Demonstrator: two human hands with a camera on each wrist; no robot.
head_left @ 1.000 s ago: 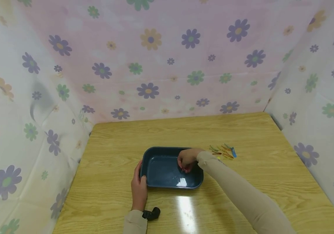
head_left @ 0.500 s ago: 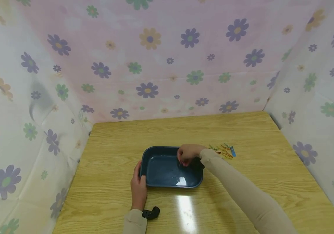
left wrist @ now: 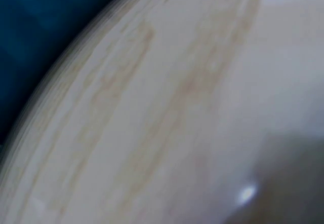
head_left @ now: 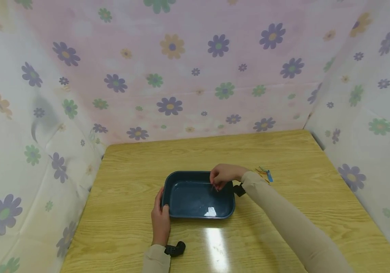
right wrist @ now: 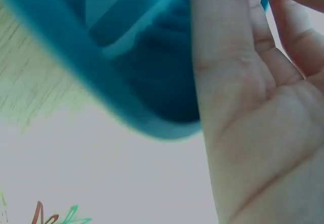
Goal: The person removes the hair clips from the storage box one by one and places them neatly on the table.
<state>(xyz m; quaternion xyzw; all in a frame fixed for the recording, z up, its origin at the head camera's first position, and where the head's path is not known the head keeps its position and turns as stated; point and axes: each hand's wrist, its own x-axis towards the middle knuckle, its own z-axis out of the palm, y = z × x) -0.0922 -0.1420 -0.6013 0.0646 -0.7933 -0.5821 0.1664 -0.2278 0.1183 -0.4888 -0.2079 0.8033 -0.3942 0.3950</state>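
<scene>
A dark blue rectangular tray [head_left: 198, 199] stands on the table. My left hand [head_left: 161, 218] grips its left side, the thumb at the near corner of the rim. Over the tray's back right part, my right hand [head_left: 227, 173] pinches a small thin reddish thing [head_left: 216, 187], too small to name surely. In the right wrist view the palm of my right hand [right wrist: 253, 107] stands beside the tray's rim [right wrist: 167, 130], and the fingertips are mostly out of frame. The left wrist view has only the blurred tabletop and a blue edge.
Several thin, colourful clip-like pieces [head_left: 260, 171] lie right of the tray, partly behind my right forearm, along with a small blue piece [head_left: 270, 176]. The wooden table [head_left: 123, 197] is bounded by flowered cloth [head_left: 181, 76] at the back and sides.
My right hand has risen from the tray's floor and shifted toward its back right, still pinching the reddish thing. My left hand stays on the tray's left side.
</scene>
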